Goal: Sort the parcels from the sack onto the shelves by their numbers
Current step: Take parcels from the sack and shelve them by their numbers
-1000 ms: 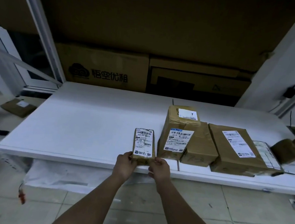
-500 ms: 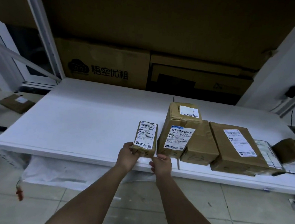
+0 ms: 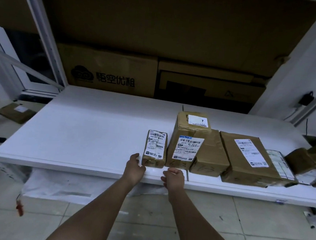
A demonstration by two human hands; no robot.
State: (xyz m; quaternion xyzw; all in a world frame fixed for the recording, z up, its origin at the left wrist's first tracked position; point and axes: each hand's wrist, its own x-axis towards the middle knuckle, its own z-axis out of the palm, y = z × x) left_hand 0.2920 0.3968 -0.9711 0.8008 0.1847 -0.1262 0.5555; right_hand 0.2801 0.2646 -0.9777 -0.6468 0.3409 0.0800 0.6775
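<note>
Parcel position: the small parcel [image 3: 155, 148] lies flat on the white shelf [image 3: 80, 132], label up, just beside the left end of the parcel row [image 3: 217, 153]. Left hand [image 3: 135, 168]: fingers relaxed and open, fingertips touching the parcel's near left corner. Right hand [image 3: 173, 178]: fingers loosely curled, holding nothing, apart from the parcel, over the shelf's front edge.

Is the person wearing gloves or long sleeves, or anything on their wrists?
No gloves and no sleeves show. The left hand and the right hand are both bare, and so are both forearms as far as the bottom edge of the picture. No watch, bracelet or ring shows, though the light is dim. No cables or markings show either, just two bare arms reaching forward.
</note>
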